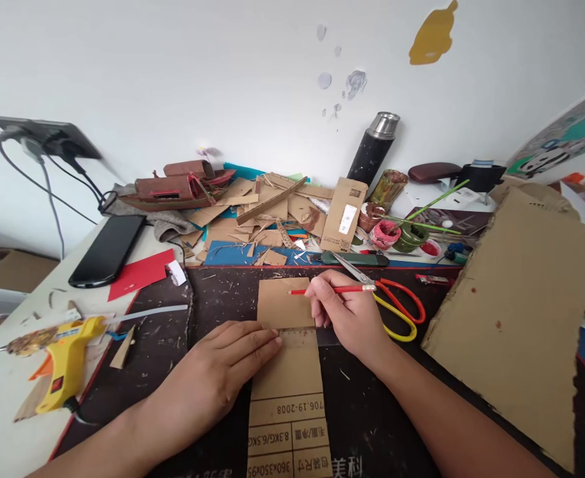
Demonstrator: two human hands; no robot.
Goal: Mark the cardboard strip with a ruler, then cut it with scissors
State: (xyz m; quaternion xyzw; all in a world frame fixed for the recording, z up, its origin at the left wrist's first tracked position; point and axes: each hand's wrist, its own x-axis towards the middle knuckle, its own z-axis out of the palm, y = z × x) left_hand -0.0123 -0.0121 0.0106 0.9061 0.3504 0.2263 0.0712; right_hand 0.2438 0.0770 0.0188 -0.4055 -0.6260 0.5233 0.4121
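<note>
A long strip of brown cardboard (292, 372) lies lengthwise on the dark mat, with upside-down black print at its near end. Across it lies what looks like a clear ruler (297, 336). My left hand (227, 365) rests flat on the strip's left side, its fingertips at the ruler's edge. In my right hand (344, 312) is a red pencil (354, 289), pinched between thumb and fingers and held nearly level, its tip pointing left over the strip's far part. Scissors (396, 312) with red and yellow handles lie just beyond my right hand.
A yellow glue gun (70, 362) and a black phone (107, 251) are on the left. Along the back are cardboard scraps (272, 206), a model boat (172, 189), a thermos (374, 149), paint jars (386, 234) and a green cutter (354, 259). A large cardboard sheet (521, 318) stands right.
</note>
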